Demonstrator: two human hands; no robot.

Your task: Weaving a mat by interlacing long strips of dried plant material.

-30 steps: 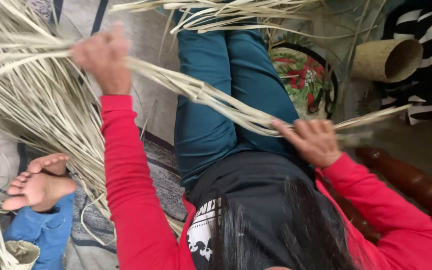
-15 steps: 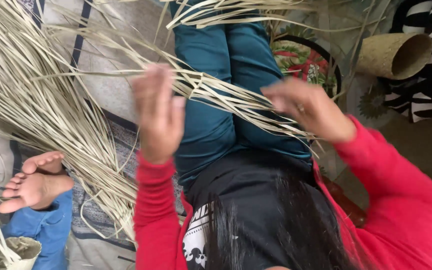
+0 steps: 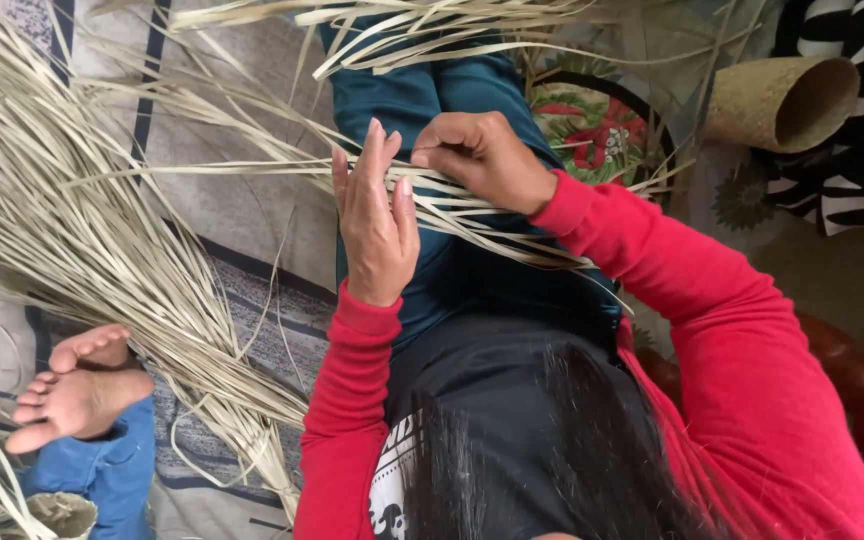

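Long pale dried leaf strips [image 3: 252, 168] run across my lap, over my teal trousers [image 3: 402, 95]. My right hand [image 3: 482, 160] pinches a bundle of these strips between thumb and fingers above my thighs. Just to its left, my left hand [image 3: 377, 225] is raised with straight fingers, its back toward me. The strips pass behind its fingers, and I see no grip on them. Both arms wear red sleeves [image 3: 672, 300].
A big loose heap of strips [image 3: 72, 230] covers the striped mat [image 3: 232, 210] at left. Another person's bare feet [image 3: 72, 390] rest at lower left. A flowered round tray [image 3: 592, 125], a woven cone basket [image 3: 782, 100] and zebra-patterned cloth [image 3: 862, 150] lie at upper right.
My hands were stretched wide apart along the strips. They have come together over my lap, the left moving right and the right moving left and up.
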